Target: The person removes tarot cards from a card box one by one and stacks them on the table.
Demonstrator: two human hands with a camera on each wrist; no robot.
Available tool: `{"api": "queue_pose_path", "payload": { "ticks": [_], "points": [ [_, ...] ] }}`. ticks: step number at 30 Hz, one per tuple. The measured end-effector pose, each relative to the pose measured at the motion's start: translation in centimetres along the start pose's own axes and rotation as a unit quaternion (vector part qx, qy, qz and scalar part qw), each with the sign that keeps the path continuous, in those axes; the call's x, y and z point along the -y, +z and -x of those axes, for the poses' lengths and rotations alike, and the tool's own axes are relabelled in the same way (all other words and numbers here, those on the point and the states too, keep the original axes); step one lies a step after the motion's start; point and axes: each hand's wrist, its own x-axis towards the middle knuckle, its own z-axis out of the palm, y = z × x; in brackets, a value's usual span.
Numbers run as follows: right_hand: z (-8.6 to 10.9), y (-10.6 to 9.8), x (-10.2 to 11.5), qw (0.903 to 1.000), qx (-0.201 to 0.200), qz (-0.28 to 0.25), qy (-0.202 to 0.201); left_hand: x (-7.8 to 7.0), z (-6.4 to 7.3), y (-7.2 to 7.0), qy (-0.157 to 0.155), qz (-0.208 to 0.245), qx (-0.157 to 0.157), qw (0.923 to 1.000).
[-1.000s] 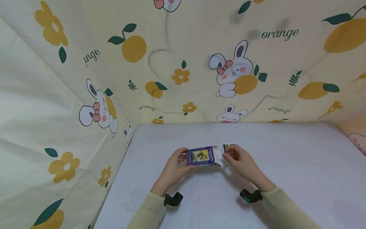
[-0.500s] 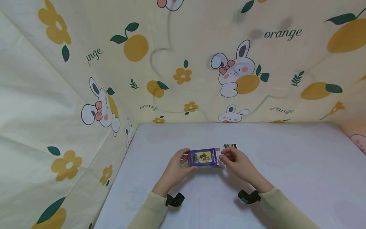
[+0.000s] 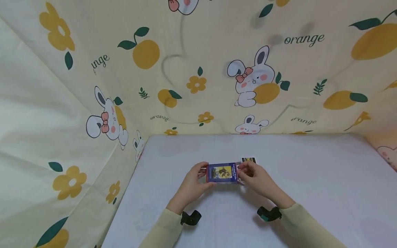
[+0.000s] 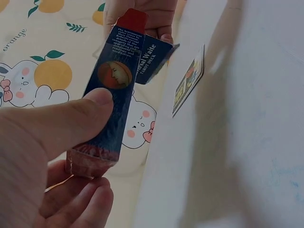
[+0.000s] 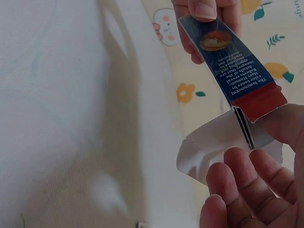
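My left hand (image 3: 192, 187) grips a blue tarot card box (image 3: 221, 173) by its closed end, holding it above the table. In the left wrist view the thumb presses the narrow printed side of the box (image 4: 107, 90), with fingers beneath. At the box's opened end is my right hand (image 3: 255, 177). Its thumb lies by the red side flap (image 5: 259, 102) in the right wrist view, and its curled fingertips meet a thin dark edge of tarot cards (image 5: 244, 127) sticking out. A white inner flap (image 5: 209, 145) spreads open there.
Some tarot cards (image 3: 248, 159) lie on the white table (image 3: 310, 165) just behind the right hand. A cloth printed with rabbits and oranges (image 3: 186, 69) hangs at the back and left. Black wrist cameras (image 3: 191, 218) sit on both wrists.
The box has shifted slightly right and toward me in the left hand. My right hand has moved left from beside the lying cards to the box's opened end.
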Motion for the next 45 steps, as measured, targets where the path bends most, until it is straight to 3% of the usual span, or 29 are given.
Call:
{"api": "queue_pose_path", "payload": {
  "ticks": [16, 45],
  "points": [
    [-0.27, 0.36, -0.55, 0.9974, 0.024, -0.060, 0.032, 0.20, -0.14, 0.27, 0.009, 0.001, -0.004, 1.0000],
    [0.11, -0.58, -0.45, 0.9954, 0.032, -0.074, 0.051, 0.33, -0.07, -0.32, -0.002, 0.007, -0.021, 0.9997]
  ]
}}
